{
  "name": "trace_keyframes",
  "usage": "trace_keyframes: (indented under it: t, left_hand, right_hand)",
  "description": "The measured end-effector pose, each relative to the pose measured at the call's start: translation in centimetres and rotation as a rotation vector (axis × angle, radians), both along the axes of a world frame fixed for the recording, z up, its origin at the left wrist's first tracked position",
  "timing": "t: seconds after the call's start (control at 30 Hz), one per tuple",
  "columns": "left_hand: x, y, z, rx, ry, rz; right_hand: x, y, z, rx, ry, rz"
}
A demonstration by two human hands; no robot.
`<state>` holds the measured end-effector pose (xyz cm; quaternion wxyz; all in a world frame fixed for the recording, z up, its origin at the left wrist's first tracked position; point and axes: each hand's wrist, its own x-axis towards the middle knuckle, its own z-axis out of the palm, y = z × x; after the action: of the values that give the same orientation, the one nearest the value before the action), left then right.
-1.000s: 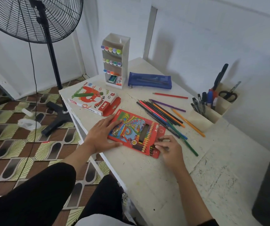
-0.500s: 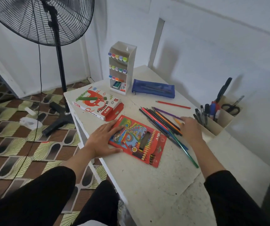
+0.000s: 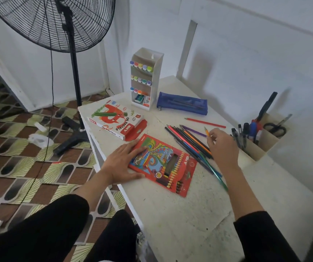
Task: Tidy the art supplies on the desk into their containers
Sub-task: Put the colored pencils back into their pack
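the left grip (image 3: 121,163), a bare hand with fingers straight and spread, lies flat on the near left part of the red coloured pencil box (image 3: 168,167), pressing it to the white table (image 3: 180,220). the box lies flat near the table's left edge, its window showing a row of pencils inside.

the right grip (image 3: 223,148) is raised over the far end of the loose pencil pile (image 3: 185,140) and pinches an orange pencil (image 3: 207,131) between its fingertips, the sharpened tip pointing up and away from the person. the pile fans out just right of the box; a green pencil (image 3: 217,175) sticks out toward the near side, passing under the right wrist. a purple pencil (image 3: 192,131) lies at the pile's far edge, and a red pencil (image 3: 204,122) lies alone beyond it.

an oil pastels box (image 3: 112,120) lies just beyond the left grip, its red flap open. behind it a white marker rack (image 3: 156,72) stands upright with rows of coloured caps, and a blue pencil case (image 3: 182,105) lies beside it. at the right, a beige pen holder (image 3: 254,151) carries pens in one compartment and scissors (image 3: 274,127) in another. a black standing fan (image 3: 57,21) stands on the patterned floor to the left.
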<state>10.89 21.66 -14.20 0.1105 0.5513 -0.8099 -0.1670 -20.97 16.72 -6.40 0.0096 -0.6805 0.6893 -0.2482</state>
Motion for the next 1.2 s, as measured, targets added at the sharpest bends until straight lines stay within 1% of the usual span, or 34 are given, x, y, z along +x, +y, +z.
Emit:
trace_keyframes:
  t: [0.1,0.17,0.23,0.3,0.5,0.6,0.7,0.77,0.87,0.97,1.1,1.2]
  left_hand:
    - [0.1,0.0,-0.2,0.000,0.001,0.001]
    - [0.1,0.0,-0.2,-0.006,-0.003,-0.002]
    - [0.1,0.0,-0.3,-0.008,-0.022,-0.005]
    - [0.1,-0.1,-0.3,-0.007,-0.031,-0.002]
    - [0.2,-0.2,-0.6,-0.025,-0.040,-0.002]
    - [0.3,-0.2,-0.6,-0.030,-0.030,-0.005]
    - [0.2,-0.3,-0.6,-0.023,-0.023,-0.004]
    - [0.2,-0.3,-0.6,-0.025,-0.023,0.000]
    - [0.2,-0.3,-0.6,-0.018,-0.030,0.003]
    - [0.2,-0.3,-0.6,-0.015,-0.025,0.004]
    - [0.2,-0.3,-0.6,-0.010,-0.035,0.004]
    - [0.2,-0.4,-0.7,-0.013,-0.037,-0.001]
  right_hand:
    - [-0.1,2.1,1.0,-0.048,-0.395,-0.015]
    - [-0.4,3.6,1.1,-0.025,-0.547,-0.050]
    - [-0.9,5.2,0.9,-0.030,-0.641,-0.061]
    - [-1.4,7.1,0.9,-0.086,-0.724,-0.065]
    - [-2.3,11.5,1.2,-0.413,-0.886,-0.080]
    - [-2.5,12.7,1.3,-0.537,-1.038,-0.163]
    - [-2.9,13.4,1.0,-0.577,-1.196,-0.274]
    - [-3.0,13.7,0.6,-0.572,-1.336,-0.326]
    - [-2.6,13.8,-0.1,-0.510,-1.566,-0.420]
    - [-1.8,13.7,-1.0,-0.400,-1.709,-0.481]
    - [-0.5,13.5,-2.0,-0.269,-1.778,-0.526]
    - [0.1,13.1,-2.7,-0.203,-1.734,-0.536]
